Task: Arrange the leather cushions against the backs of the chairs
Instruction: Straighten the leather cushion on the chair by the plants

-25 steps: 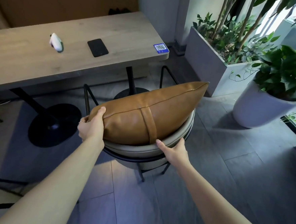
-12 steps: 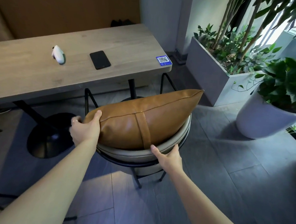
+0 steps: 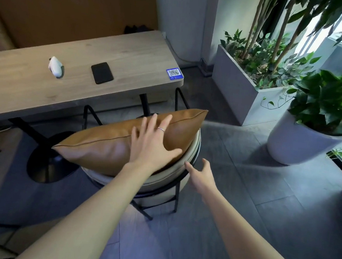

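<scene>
Hands: left (image 3: 152, 146) flat on cushion (image 3: 104, 147), right (image 3: 200, 175) released | chair (image 3: 162, 181) near table (image 3: 131, 51)

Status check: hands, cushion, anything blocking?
Left hand flat on the leather cushion, fingers spread. Right hand open beside the chair rim. Cushion lies on the chair. Nothing blocking.

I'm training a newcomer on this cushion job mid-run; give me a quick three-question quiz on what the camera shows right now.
1. True or false: the left hand lies flat and open on the leather cushion.
2. The black phone lies on: A) the floor B) the wooden table C) the chair.
3. What does the right hand grip?

Key: 1 true; 2 B; 3 nothing, it is open beside the chair's rim.
</scene>
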Motion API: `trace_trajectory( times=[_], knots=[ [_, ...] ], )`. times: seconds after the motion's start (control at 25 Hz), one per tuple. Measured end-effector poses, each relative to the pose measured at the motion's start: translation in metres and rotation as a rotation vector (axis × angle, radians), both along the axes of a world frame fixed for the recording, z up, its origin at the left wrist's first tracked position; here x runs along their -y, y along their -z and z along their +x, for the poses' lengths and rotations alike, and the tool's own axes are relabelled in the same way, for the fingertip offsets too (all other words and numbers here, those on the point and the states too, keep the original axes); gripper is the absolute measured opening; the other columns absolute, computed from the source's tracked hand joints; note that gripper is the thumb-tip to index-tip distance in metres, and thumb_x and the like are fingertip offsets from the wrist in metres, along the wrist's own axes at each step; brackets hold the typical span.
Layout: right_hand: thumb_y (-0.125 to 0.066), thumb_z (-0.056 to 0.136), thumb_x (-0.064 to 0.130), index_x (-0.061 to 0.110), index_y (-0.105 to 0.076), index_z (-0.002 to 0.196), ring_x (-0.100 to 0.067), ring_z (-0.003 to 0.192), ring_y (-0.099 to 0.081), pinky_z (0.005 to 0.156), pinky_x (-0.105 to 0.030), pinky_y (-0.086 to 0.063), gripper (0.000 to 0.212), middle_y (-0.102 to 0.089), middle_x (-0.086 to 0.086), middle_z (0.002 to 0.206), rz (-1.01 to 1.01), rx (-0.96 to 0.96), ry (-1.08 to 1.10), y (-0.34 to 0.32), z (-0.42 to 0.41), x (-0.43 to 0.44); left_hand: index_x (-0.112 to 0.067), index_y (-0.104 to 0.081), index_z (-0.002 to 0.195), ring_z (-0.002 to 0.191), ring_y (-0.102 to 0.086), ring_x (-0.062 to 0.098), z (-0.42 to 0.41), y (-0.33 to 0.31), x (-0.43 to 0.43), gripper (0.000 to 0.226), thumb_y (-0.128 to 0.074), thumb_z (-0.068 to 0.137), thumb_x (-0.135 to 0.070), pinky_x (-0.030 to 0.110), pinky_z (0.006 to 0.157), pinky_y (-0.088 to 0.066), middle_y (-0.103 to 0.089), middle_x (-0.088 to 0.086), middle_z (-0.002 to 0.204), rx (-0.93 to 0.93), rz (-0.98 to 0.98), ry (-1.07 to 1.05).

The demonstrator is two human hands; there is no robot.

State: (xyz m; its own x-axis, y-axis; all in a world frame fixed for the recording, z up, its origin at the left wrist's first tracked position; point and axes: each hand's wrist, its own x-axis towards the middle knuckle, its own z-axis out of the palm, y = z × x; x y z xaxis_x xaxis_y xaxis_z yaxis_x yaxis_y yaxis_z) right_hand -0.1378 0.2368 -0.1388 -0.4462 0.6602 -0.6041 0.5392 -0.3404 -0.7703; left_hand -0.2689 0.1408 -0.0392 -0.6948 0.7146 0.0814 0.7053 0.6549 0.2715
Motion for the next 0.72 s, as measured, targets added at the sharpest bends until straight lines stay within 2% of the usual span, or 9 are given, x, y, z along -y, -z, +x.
trace_trajectory(
  times=[0.08, 0.16, 0.2, 0.28, 0.36, 0.4, 0.52, 0.6, 0.72],
  knots=[
    [-0.068, 0.089, 0.055, 0.03, -0.02, 0.163, -0.036, 0.134, -0.058, 0.106, -0.054, -0.054, 0.092, -0.05, -0.008, 0.155, -0.025, 0.006, -0.015, 0.0, -0.002, -0.017, -0.049, 0.005, 0.152, 0.153, 0.004, 0.032, 0.013, 0.006, -0.026, 0.119, -0.068, 0.064, -0.079, 0.062, 0.118, -0.003, 0.001, 0.005, 0.169, -0.004, -0.118, 0.008],
    [-0.065, 0.094, 0.047, 0.032, -0.023, 0.162, -0.036, 0.115, -0.069, 0.094, -0.051, -0.061, 0.082, -0.062, -0.004, 0.131, -0.084, -0.013, -0.011, 0.002, -0.006, -0.037, -0.048, 0.022, 0.149, 0.151, 0.011, 0.04, 0.026, 0.016, -0.045, 0.134, -0.074, 0.059, -0.075, 0.068, 0.115, 0.002, 0.011, 0.012, 0.168, -0.054, -0.216, -0.03],
    [-0.063, 0.096, 0.044, 0.032, -0.025, 0.161, -0.035, 0.107, -0.072, 0.089, -0.048, -0.063, 0.077, -0.061, -0.002, 0.121, -0.125, -0.03, -0.003, 0.002, -0.009, -0.046, -0.045, 0.029, 0.147, 0.15, 0.014, 0.044, 0.032, 0.023, -0.05, 0.14, -0.078, 0.059, -0.07, 0.07, 0.114, 0.003, 0.016, 0.015, 0.167, -0.095, -0.262, -0.052],
    [-0.062, 0.096, 0.041, 0.035, -0.026, 0.16, -0.033, 0.101, -0.072, 0.081, -0.043, -0.063, 0.074, -0.059, -0.003, 0.123, -0.176, -0.047, -0.035, -0.001, -0.016, -0.059, -0.038, 0.038, 0.144, 0.148, 0.016, 0.048, 0.043, 0.039, -0.053, 0.146, -0.081, 0.062, -0.06, 0.072, 0.114, 0.001, 0.019, 0.021, 0.164, -0.179, -0.321, -0.086],
    [-0.063, 0.095, 0.039, 0.038, -0.025, 0.16, -0.033, 0.105, -0.068, 0.081, -0.044, -0.061, 0.075, -0.063, -0.007, 0.136, -0.199, -0.05, -0.102, -0.003, -0.026, -0.064, -0.033, 0.039, 0.144, 0.148, 0.014, 0.05, 0.048, 0.052, -0.053, 0.144, -0.08, 0.067, -0.054, 0.073, 0.113, -0.001, 0.019, 0.024, 0.164, -0.249, -0.344, -0.114],
    [-0.063, 0.094, 0.037, 0.038, -0.025, 0.159, -0.035, 0.111, -0.067, 0.086, -0.047, -0.061, 0.074, -0.063, -0.009, 0.139, -0.211, -0.052, -0.128, -0.004, -0.031, -0.064, -0.032, 0.038, 0.145, 0.148, 0.012, 0.051, 0.049, 0.057, -0.052, 0.14, -0.078, 0.071, -0.05, 0.073, 0.113, -0.003, 0.018, 0.025, 0.164, -0.282, -0.353, -0.124],
    [-0.055, 0.097, 0.031, 0.034, -0.035, 0.15, -0.039, 0.118, -0.064, 0.092, -0.06, -0.06, 0.057, -0.061, -0.01, 0.138, -0.199, -0.092, -0.159, 0.002, -0.041, -0.059, -0.03, 0.037, 0.147, 0.148, 0.008, 0.051, 0.047, 0.07, -0.055, 0.122, -0.068, 0.085, -0.037, 0.074, 0.111, -0.005, 0.016, 0.027, 0.163, -0.339, -0.354, -0.126],
    [-0.053, 0.099, 0.032, 0.035, -0.035, 0.15, -0.036, 0.12, -0.063, 0.092, -0.059, -0.06, 0.054, -0.06, -0.007, 0.139, -0.16, -0.115, -0.168, 0.009, -0.041, -0.057, -0.03, 0.036, 0.147, 0.148, 0.008, 0.051, 0.046, 0.074, -0.058, 0.118, -0.065, 0.087, -0.034, 0.074, 0.111, -0.005, 0.015, 0.027, 0.164, -0.35, -0.36, -0.131],
    [-0.055, 0.099, 0.037, 0.033, -0.032, 0.158, -0.034, 0.132, -0.059, 0.106, -0.056, -0.054, 0.063, -0.058, -0.006, 0.149, -0.142, -0.142, -0.168, 0.015, -0.036, -0.051, -0.031, 0.035, 0.148, 0.148, 0.006, 0.051, 0.05, 0.074, -0.054, 0.119, -0.067, 0.086, -0.034, 0.074, 0.112, -0.007, 0.013, 0.026, 0.164, -0.341, -0.361, -0.122]
  ],
)
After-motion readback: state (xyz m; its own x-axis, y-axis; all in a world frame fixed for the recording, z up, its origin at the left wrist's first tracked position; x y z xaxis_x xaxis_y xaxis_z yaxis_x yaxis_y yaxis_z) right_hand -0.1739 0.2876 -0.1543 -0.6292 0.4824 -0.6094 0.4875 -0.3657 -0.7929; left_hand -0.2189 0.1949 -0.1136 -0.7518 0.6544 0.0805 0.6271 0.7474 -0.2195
